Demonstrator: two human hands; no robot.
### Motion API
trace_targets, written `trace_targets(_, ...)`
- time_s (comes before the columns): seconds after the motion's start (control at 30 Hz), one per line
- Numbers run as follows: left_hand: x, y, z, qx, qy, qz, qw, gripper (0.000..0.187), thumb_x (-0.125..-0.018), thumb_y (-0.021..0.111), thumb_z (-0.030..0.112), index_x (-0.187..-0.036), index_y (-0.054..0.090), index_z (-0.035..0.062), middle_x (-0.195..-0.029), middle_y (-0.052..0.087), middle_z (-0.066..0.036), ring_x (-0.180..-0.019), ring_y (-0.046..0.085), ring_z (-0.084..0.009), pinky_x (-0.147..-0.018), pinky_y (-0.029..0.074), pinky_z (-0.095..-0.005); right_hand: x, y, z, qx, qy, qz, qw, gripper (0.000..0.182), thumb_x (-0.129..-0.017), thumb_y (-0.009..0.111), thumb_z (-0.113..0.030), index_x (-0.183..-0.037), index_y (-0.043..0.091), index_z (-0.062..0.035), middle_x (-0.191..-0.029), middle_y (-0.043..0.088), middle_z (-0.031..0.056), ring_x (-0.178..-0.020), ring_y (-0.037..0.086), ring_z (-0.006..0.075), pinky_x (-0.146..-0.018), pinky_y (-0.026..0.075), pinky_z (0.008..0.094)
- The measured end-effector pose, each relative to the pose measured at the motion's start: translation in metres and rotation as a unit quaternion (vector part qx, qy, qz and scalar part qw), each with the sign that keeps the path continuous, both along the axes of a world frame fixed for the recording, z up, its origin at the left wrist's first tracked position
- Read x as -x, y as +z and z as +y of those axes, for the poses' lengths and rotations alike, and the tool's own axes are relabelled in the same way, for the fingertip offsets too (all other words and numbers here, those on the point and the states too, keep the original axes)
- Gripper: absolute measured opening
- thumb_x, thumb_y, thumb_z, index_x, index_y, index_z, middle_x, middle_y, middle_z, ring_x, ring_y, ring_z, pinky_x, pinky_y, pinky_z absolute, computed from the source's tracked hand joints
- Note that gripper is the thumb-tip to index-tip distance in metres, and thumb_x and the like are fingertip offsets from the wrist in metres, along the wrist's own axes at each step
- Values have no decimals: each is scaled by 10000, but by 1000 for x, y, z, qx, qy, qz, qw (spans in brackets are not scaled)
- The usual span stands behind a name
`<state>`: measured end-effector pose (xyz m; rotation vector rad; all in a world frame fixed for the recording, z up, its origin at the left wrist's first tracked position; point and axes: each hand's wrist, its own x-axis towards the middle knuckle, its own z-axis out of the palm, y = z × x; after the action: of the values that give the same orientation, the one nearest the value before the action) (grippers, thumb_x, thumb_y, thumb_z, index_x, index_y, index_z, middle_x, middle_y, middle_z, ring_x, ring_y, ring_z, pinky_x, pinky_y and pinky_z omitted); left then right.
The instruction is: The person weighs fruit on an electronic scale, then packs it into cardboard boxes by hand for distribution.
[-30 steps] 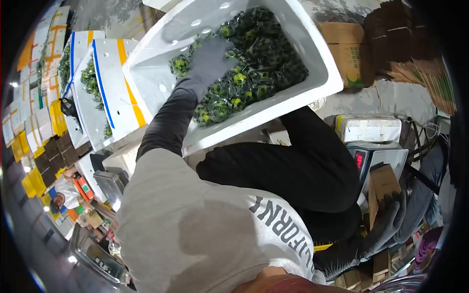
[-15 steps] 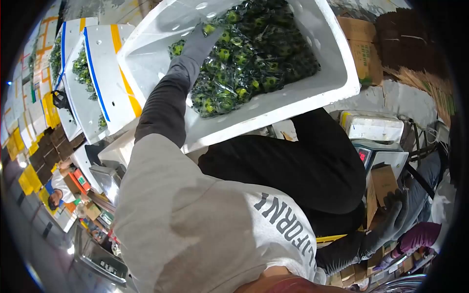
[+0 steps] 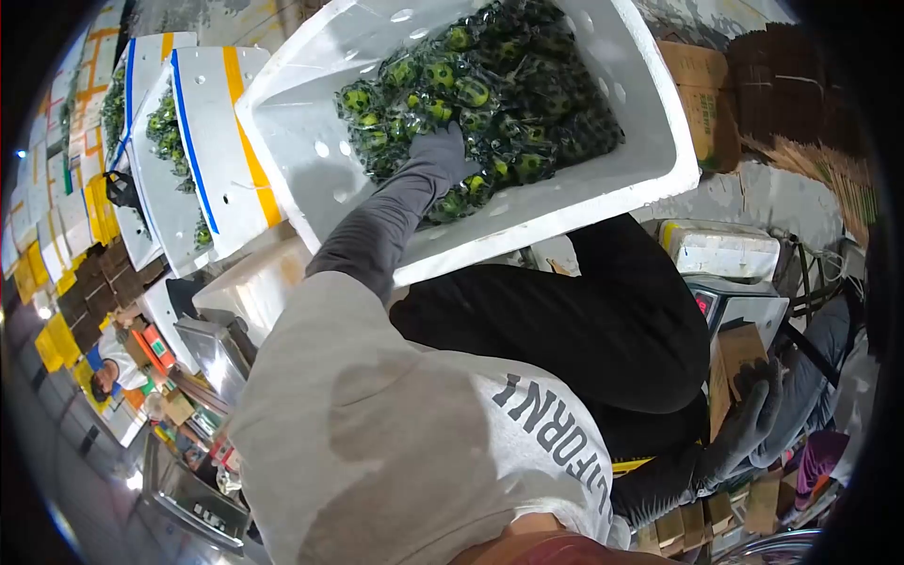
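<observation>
Gloved hands, 2: left hand [image 3: 440,155] and right hand [image 3: 753,410]. Big foam box [image 3: 546,215], 1. Green packs [image 3: 473,92] in it: many, overlapping, can't be counted exactly. Small carton [image 3: 739,350] by the right hand, 1. Scale [image 3: 749,308], 1; white box [image 3: 720,250] above it, 1. Upper right: brown carton [image 3: 703,102], 1. Blue strips [image 3: 195,146] at left, 2. Purple sleeve [image 3: 819,461], 1.

A white foam box [image 3: 574,205] held plastic-wrapped green produce [image 3: 537,104], packed close together across its bottom.
</observation>
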<state>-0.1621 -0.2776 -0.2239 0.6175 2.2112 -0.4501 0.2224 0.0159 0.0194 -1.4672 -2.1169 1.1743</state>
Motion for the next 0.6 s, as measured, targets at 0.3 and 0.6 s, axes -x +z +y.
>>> trace_targets(0.3, 71, -75, -96, -319, 24, -355, 879, 259, -905, 554, 177, -1133, 665, 125, -1359, 489, -125, -1280, 426, -291, -1061, 345, -336, -20, -11, -1, 27, -18, 29, 999, 345, -981, 418, -120, -1278, 487, 41, -1169, 584, 162, -971, 613, 219, -824, 524, 331)
trace_targets(0.6, 45, 55, -74, 56, -96, -305, 946, 509, -778, 629, 460, -1135, 656, 99, -1181, 611, -165, -1113, 560, -312, -950, 432, -396, -10, -11, 1, 10, -6, 1, 1000, 358, -988, 425, -147, -1295, 477, 30, -1193, 571, 164, -1003, 602, 218, -840, 516, 329)
